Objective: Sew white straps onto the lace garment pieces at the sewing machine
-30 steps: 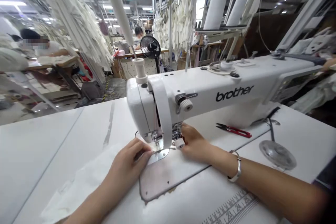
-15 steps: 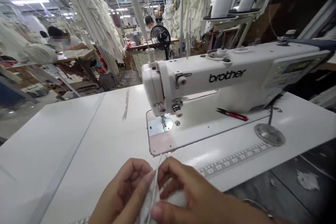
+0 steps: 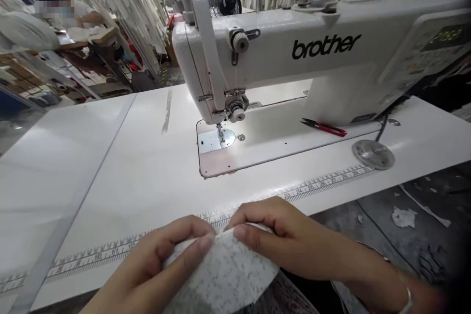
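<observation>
The rounded piece of white speckled fabric (image 3: 224,274) is cut off by the frame's bottom edge. The left hand (image 3: 162,270) and right hand (image 3: 283,240) pinch its top edge at the white worktop's (image 3: 128,176) near rim. Beyond stand a white Brother sewing machine (image 3: 312,54) and red-handled snips (image 3: 324,127).

Two bare hands and forearms in the head view, no gloves, no sleeves showing up to where the frame cuts them off. Left hand (image 3: 158,270): no ring, no watch, nothing on the wrist, nails short and unpainted. Right hand (image 3: 283,240): same short plain nails, and a silver metal bangle (image 3: 406,299) on the wrist, partly blurred at the bottom edge.
</observation>
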A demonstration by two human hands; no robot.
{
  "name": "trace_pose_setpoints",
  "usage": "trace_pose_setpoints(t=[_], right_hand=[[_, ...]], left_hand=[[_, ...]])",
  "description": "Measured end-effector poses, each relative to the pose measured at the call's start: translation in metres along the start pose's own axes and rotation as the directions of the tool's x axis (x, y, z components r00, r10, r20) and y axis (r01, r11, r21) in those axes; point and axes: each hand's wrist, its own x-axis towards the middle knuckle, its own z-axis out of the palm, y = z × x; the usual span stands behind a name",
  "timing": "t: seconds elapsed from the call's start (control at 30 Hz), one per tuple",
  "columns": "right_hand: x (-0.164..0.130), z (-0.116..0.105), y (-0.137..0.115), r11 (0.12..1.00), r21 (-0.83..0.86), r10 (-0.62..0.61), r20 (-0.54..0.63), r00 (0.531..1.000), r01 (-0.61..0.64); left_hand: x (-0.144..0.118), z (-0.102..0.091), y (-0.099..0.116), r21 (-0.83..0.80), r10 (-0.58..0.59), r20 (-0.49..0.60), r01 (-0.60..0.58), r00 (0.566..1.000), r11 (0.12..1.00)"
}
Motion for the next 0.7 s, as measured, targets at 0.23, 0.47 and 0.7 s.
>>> trace_pose_setpoints(t=[0.23,0.47,0.7], right_hand=[[0.005,-0.004,0.012,0.998,0.056,0.02,0.023,1.0,-0.022],[0.012,0.008,0.002,0.995,-0.039,0.097,0.007,0.995,-0.096],[0.01,0.046,0.006,0.951,-0.29,-0.105,0.011,0.994,0.104]], left_hand=[[0.008,0.008,0.011,-0.252,-0.125,0.111,0.149,0.986,0.956],[0.011,0.002,0.004,-0.255,-0.072,0.182,0.118,0.981,0.96],[-0.035,-0.001,-0.032,-0.299,-0.053,-0.105,0.02,0.993,0.954]])
